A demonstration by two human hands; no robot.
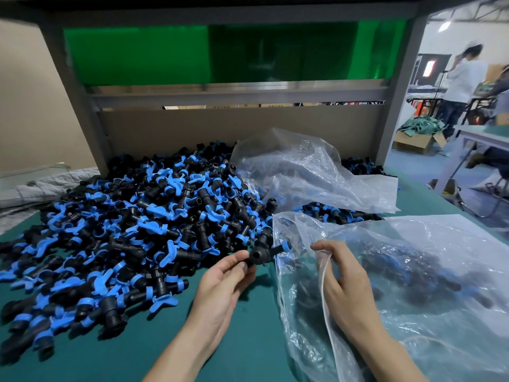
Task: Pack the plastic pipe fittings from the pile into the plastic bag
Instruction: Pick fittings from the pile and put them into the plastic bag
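Observation:
A big pile of black pipe fittings with blue collars (pixel 132 230) covers the left and middle of the green table. My left hand (pixel 223 282) pinches one black fitting (pixel 261 253) by its end, holding it just at the mouth of the clear plastic bag (pixel 413 285). My right hand (pixel 344 282) grips the bag's open edge and holds it up. Dark fittings show through the bag's film on the right.
A second, crumpled clear bag (pixel 311 172) lies on the pile behind. A grey frame with a cardboard back panel (pixel 220 133) closes the table's far side. The green mat (pixel 192 348) is bare near me. People stand at other benches at the far right.

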